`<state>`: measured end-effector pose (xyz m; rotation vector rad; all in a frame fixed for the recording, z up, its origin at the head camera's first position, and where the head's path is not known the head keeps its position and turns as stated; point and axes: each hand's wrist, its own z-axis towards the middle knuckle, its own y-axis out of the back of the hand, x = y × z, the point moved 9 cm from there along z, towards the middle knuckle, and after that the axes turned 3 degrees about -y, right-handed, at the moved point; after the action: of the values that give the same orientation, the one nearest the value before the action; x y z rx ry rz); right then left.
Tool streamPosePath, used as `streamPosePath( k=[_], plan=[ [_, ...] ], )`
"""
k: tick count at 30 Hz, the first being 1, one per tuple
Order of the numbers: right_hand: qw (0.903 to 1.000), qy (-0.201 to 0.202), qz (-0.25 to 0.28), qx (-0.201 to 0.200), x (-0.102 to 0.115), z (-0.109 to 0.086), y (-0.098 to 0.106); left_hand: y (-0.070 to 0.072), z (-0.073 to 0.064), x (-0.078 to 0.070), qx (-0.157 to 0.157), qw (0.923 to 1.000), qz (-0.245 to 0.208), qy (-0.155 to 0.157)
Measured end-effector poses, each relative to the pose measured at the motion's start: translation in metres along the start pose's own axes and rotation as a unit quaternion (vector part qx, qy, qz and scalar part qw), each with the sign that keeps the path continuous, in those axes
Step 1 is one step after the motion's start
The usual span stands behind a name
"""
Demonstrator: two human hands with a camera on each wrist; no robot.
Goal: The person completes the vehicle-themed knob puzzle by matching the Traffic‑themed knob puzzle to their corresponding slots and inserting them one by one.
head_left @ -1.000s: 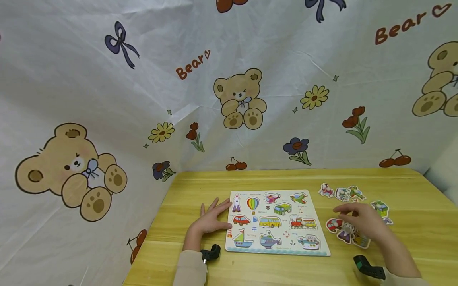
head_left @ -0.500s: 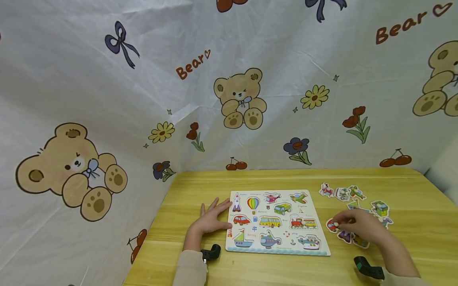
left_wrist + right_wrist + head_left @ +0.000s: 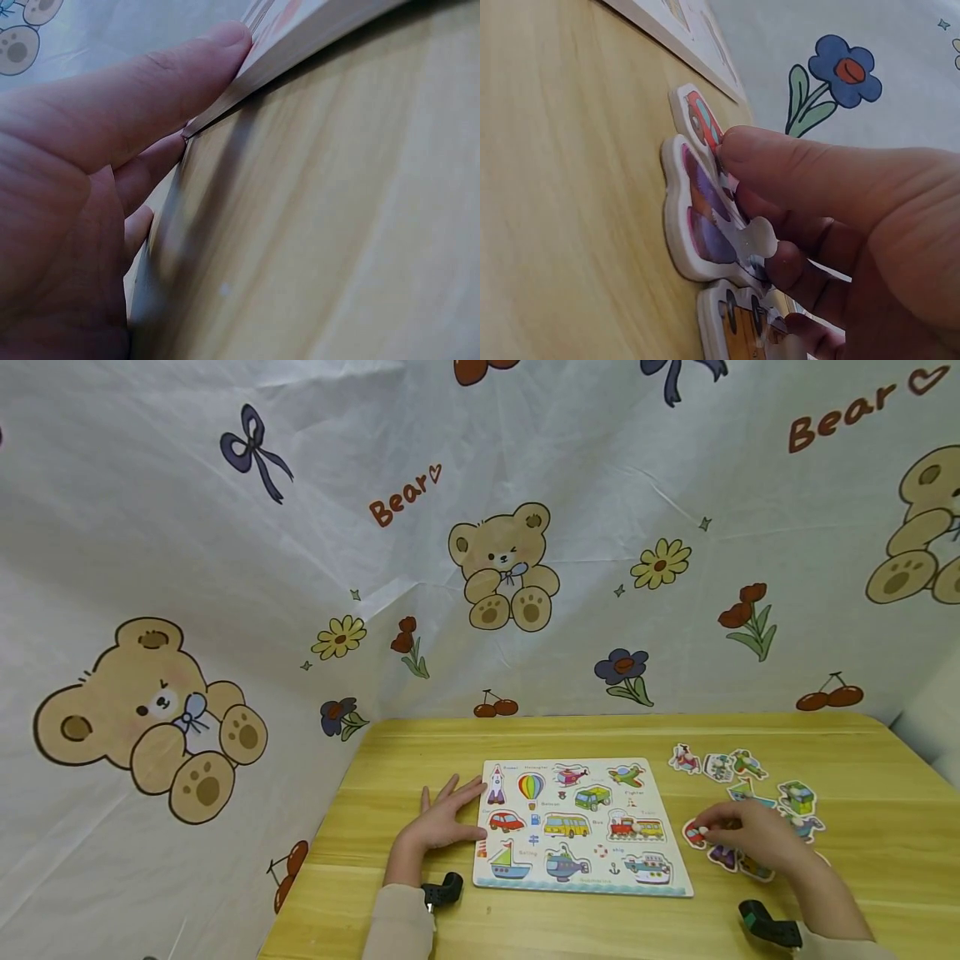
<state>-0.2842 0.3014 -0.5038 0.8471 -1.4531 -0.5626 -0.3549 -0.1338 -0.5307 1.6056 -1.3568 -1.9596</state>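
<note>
My left hand [image 3: 438, 822] rests at the left side of a white vehicle puzzle board [image 3: 652, 806], fingers spread. Its thumb [image 3: 202, 64] presses on the board's edge in the left wrist view. Over the loose pieces to the right, my right hand [image 3: 761, 835] pinches the red car puzzle piece [image 3: 693, 833] between thumb and forefinger; the fingers cover part of it. Whether the car is off the table cannot be told. Beside it lie a purple rocket piece [image 3: 705, 217] with a clear knob and a yellow bus piece [image 3: 739, 322], both partly hidden.
Several more pieces lie farther back, among them a helicopter [image 3: 683, 759], a plane [image 3: 747, 765], a green truck [image 3: 797, 797] and a sailboat [image 3: 745, 788]. A bear-printed cloth [image 3: 570, 668] hangs behind the wooden table [image 3: 435, 743].
My right hand has come down onto the red car piece and its thumb and forefinger have closed on it, uncovering the sailboat piece. The left hand and the board have stayed put.
</note>
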Motion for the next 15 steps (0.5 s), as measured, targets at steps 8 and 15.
streamPosePath(
  k=[8,15],
  plan=[
    [0.9998,-0.018,-0.009,0.006,-0.0038,0.0004,-0.0033,-0.0001,-0.0006,-0.0009,0.000,1.0000,-0.006,-0.002],
    [0.9997,-0.024,-0.010,-0.006,-0.0033,0.0027,-0.0001,-0.0001,-0.0007,-0.0006,0.001,1.0000,-0.004,-0.005]
  ],
)
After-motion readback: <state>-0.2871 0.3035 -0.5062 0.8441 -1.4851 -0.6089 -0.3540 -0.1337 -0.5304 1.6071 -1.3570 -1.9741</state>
